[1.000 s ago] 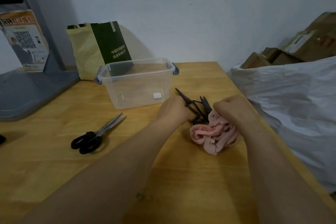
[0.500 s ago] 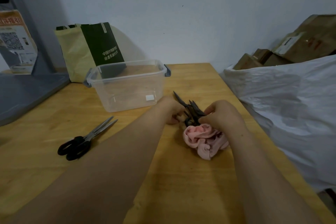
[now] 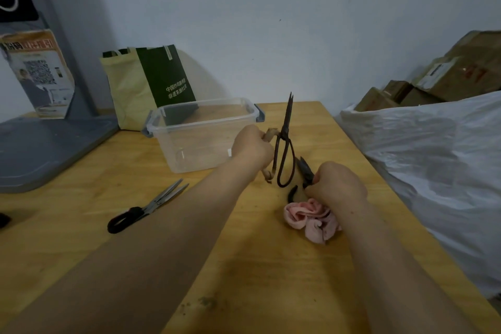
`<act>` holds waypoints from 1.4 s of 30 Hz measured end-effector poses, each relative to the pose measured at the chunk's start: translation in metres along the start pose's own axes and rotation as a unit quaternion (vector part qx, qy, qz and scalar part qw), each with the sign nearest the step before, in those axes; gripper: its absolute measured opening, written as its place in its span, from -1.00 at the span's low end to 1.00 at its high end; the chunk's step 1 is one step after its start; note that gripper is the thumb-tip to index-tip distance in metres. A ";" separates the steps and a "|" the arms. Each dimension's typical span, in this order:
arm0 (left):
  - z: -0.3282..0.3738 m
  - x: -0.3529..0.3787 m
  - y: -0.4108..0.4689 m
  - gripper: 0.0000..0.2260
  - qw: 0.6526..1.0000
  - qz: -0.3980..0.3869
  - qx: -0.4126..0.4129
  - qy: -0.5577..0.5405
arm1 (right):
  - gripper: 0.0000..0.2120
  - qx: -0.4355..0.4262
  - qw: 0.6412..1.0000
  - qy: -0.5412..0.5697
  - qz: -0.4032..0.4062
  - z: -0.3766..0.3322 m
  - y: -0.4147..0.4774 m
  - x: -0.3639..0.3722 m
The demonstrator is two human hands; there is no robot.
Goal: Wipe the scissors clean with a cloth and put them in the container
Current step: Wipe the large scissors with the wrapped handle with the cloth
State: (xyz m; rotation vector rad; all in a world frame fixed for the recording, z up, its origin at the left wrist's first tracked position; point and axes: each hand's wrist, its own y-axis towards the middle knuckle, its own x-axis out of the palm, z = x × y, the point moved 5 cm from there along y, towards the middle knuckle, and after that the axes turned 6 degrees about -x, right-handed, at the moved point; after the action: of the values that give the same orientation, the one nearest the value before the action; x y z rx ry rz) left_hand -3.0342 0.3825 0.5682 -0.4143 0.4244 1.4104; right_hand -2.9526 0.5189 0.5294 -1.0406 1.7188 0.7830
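Head view: a person works at a wooden table (image 3: 257,266) with a clear plastic container (image 3: 206,107) toward the back. The container looks empty. Just right of it, the left hand (image 3: 250,148) has its fingers curled round the wrapped handle of an old dark pair of scissors (image 3: 286,122), blades nearly together and pointing up. Farther right of the container and nearer the person, the right hand (image 3: 336,184) grips a second dark pair (image 3: 305,171) low beside a crumpled pink cloth (image 3: 311,218). Whether that hand touches the cloth I cannot tell. A black-handled pair (image 3: 147,207) lies in front of the container, to its left, with no hand on it.

As I judge it, nothing is stowed yet: three pairs are out, and wiping is at most under way. Half a second ago both hands huddled over the cloth with the dark pairs bunched together. Now the left hand has lifted one pair upright, clear of the other and nearer the container.
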 end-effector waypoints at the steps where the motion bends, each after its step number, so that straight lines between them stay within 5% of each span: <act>1: 0.001 -0.004 -0.003 -0.72 1.000 0.011 0.014 -0.006 | -0.80 -0.011 1.000 -0.014 0.018 -0.001 0.000 -0.001; 3: 0.000 -0.012 -0.010 -0.70 0.998 0.006 0.025 -0.061 | -0.74 -0.047 0.993 0.015 0.103 -0.005 0.001 -0.010; 6: -0.007 -0.025 -0.027 -0.69 0.977 -0.042 -0.001 -0.209 | -0.67 -0.091 0.942 0.256 0.198 -0.013 -0.004 -0.024; 9: -0.019 -0.037 -0.040 -0.66 0.946 -0.093 -0.016 -0.310 | -0.59 -0.108 0.916 0.350 0.160 -0.024 -0.005 -0.018; 13: -0.036 -0.054 -0.047 -0.71 0.933 -0.131 -0.022 -0.336 | -0.77 -0.125 0.878 0.448 0.111 -0.033 -0.008 -0.012; 21: -0.064 -0.102 -0.031 -0.76 0.980 -0.024 -0.069 -0.187 | -0.74 -0.169 0.873 0.451 0.072 -0.053 -0.019 -0.008; 24: -0.071 -0.110 -0.032 -0.74 0.949 -0.064 -0.144 -0.273 | -0.73 -0.136 0.863 0.481 0.077 -0.055 -0.021 -0.006; 27: -0.077 -0.105 -0.042 -0.68 0.871 -0.139 -0.217 -0.418 | -0.72 -0.077 0.829 0.548 0.084 -0.050 -0.021 -0.004; 31: -0.071 -0.094 -0.054 -0.63 0.791 -0.189 -0.199 -0.546 | -0.72 -0.041 0.796 0.600 0.068 -0.052 -0.023 -0.002; 36: -0.069 -0.090 -0.057 -0.63 0.785 -0.196 -0.196 -0.553 | -0.71 -0.047 0.784 0.615 0.065 -0.057 -0.026 -0.003; 42: -0.077 -0.085 -0.059 -0.73 0.822 -0.208 -0.225 -0.479 | -0.72 -0.047 0.789 0.610 0.065 -0.059 -0.029 -0.002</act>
State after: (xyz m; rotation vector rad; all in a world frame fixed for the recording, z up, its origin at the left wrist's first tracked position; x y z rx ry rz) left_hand -2.9877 0.2643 0.5479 -0.1102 -0.8018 1.0993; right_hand -2.9493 0.4570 0.5499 -1.6988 2.8624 0.1908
